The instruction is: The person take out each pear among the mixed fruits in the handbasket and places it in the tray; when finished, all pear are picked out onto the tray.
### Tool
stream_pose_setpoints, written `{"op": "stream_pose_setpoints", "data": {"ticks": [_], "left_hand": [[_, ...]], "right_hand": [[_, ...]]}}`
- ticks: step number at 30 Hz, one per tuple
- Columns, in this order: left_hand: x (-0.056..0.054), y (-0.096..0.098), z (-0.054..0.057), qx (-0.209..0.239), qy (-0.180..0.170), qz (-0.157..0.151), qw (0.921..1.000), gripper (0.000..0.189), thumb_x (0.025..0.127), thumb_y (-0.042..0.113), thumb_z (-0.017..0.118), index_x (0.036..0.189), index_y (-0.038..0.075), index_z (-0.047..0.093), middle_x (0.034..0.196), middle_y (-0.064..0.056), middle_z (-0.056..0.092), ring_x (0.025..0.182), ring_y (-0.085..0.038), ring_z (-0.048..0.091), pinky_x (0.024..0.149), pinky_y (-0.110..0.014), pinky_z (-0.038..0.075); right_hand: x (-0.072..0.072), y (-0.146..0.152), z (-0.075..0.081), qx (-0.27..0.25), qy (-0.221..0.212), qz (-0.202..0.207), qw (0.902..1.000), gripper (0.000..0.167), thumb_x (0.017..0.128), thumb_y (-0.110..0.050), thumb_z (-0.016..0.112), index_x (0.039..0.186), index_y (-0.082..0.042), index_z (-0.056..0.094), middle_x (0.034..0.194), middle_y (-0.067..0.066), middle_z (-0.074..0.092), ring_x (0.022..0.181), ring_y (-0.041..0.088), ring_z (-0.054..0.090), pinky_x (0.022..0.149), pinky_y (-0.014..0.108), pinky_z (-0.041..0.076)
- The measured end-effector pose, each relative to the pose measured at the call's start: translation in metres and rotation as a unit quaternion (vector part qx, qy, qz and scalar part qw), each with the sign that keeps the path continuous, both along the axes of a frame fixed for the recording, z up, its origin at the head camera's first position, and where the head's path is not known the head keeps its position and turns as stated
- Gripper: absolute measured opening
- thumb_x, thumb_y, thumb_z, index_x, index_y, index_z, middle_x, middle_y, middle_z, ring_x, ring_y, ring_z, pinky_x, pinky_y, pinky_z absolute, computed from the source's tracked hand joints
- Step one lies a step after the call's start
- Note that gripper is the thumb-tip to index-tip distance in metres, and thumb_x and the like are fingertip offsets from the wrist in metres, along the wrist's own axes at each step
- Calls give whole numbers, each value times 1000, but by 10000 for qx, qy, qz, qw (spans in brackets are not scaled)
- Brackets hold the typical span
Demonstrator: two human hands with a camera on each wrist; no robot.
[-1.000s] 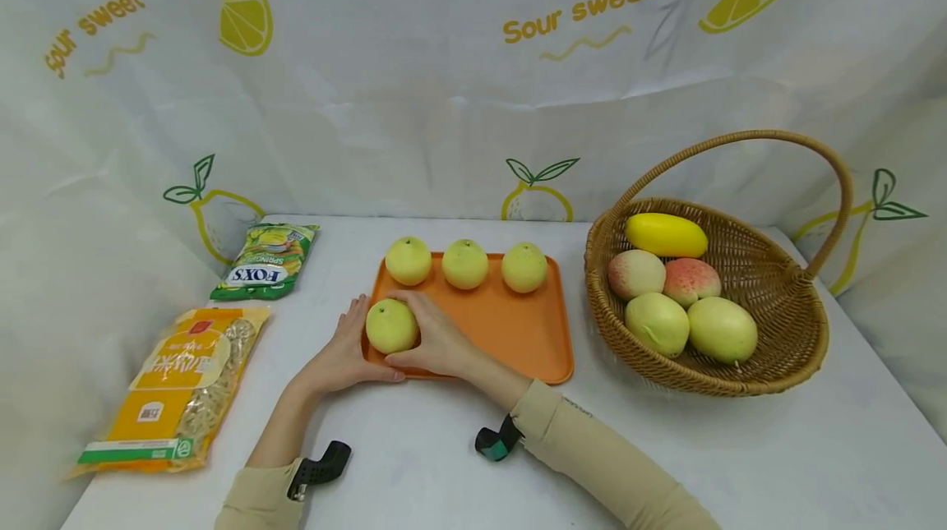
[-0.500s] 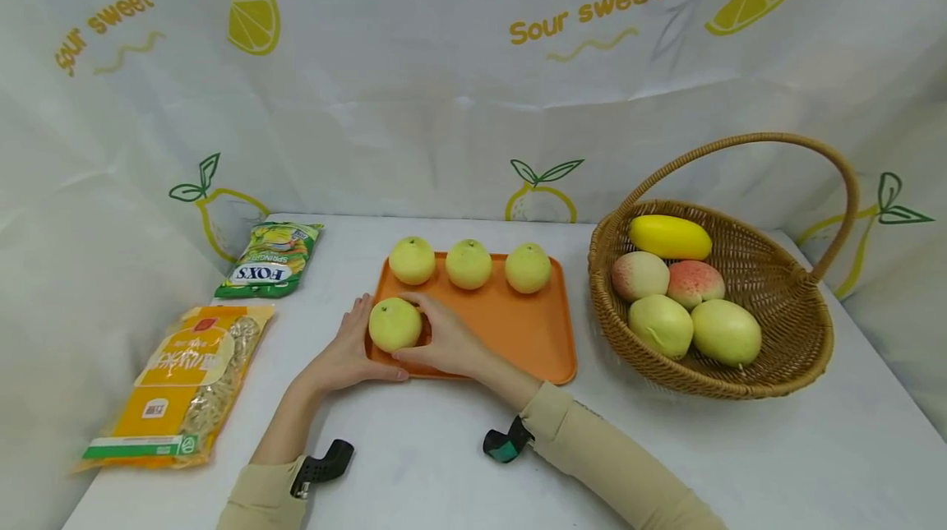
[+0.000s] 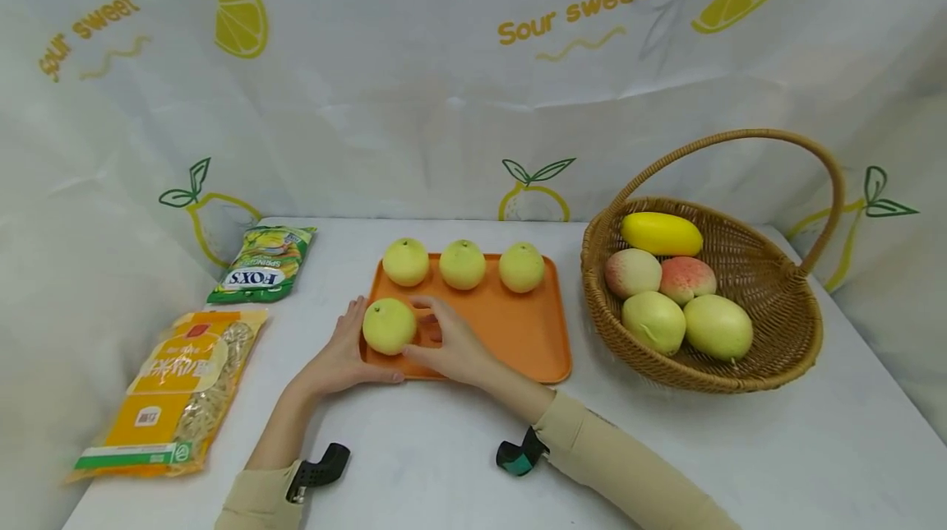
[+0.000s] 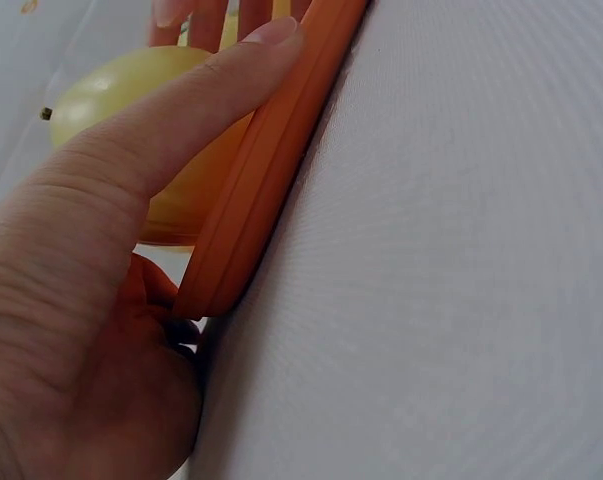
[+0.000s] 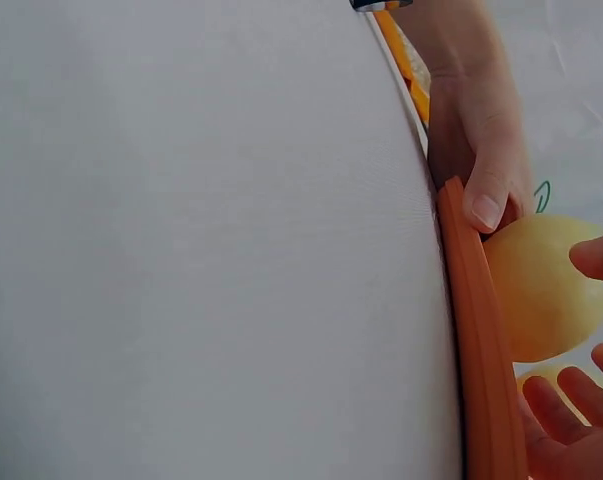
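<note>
A round yellow-green fruit [image 3: 389, 326], like an Asian pear with a short stem, sits at the front left corner of an orange tray [image 3: 510, 333]. My left hand [image 3: 340, 359] lies around that corner, fingers stretched along the tray's left side. Its thumb rests on the front rim in the left wrist view. Just right of the fruit is my right hand [image 3: 460, 345], fingers spread and slightly bent, not gripping it. A small gap shows between the right fingers [image 5: 556, 412] and the fruit in the right wrist view. Three similar fruits [image 3: 462, 265] line the tray's back edge.
A wicker basket [image 3: 795, 333] with a tall handle stands on the right, holding a long yellow fruit [image 3: 661, 234], two peaches [image 3: 688, 279] and two pale green fruits [image 3: 718, 328]. Left lie a green FOX'S bag [image 3: 266, 263] and an orange noodle packet [image 3: 173, 390].
My right hand has loosened from the fruit, its fingers opening and drawing slightly to the right. The fruit stays at the tray's corner. My left hand keeps its place there.
</note>
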State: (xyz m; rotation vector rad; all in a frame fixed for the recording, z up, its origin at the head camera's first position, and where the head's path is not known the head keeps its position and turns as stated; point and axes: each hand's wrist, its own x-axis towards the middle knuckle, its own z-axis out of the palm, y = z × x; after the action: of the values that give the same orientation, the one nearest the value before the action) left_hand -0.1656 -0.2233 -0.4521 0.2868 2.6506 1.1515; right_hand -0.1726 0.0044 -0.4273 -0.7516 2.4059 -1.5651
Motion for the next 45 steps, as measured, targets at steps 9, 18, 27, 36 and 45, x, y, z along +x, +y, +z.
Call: {"op": "stream_pose_setpoints", "data": {"ticks": [9,18,27,36,45], "left_hand": [[2,-2,0,-61,-46,30,10000,138,65,52,87,155,2,-5,161,-20,-6,147,-37,-9,115,-58,0],[1,-1,-1,-4,10,-27,10000,138,65,50,88,155,1,-5,161,-21,-5,147,-37,-9,115,-57,-1],[2,-2,1,-20,-66,3,10000,139,65,51,87,154,1,-6,161,-22,-7,147,-37,-9,115,-57,-1],[2,-3,1,-9,-92,-9,10000,138,66,50,87,154,1,-7,160,-22,-8,147,-38,-10,115,-58,-1],[2,-2,2,-41,-89,9,10000,138,66,51,86,155,2,-7,161,-22,-7,147,-38,-9,114,-59,0]], "right_hand": [[15,23,9,-703,-65,-116,9974,27,89,-3,69,116,-1,64,117,14,63,109,32,60,93,47,49],[24,51,7,-907,-681,-265,9932,21,92,-4,65,112,-4,66,116,14,66,106,29,61,93,45,47],[33,78,14,-858,-886,-198,9922,22,93,-5,65,114,-2,65,118,19,63,104,26,61,89,38,50],[41,103,21,-825,-889,-66,9926,27,94,-7,64,118,4,61,119,23,60,104,29,60,87,31,51],[49,126,30,-891,-785,181,9928,29,96,-9,62,121,6,58,122,26,57,107,43,57,88,31,51]]}}
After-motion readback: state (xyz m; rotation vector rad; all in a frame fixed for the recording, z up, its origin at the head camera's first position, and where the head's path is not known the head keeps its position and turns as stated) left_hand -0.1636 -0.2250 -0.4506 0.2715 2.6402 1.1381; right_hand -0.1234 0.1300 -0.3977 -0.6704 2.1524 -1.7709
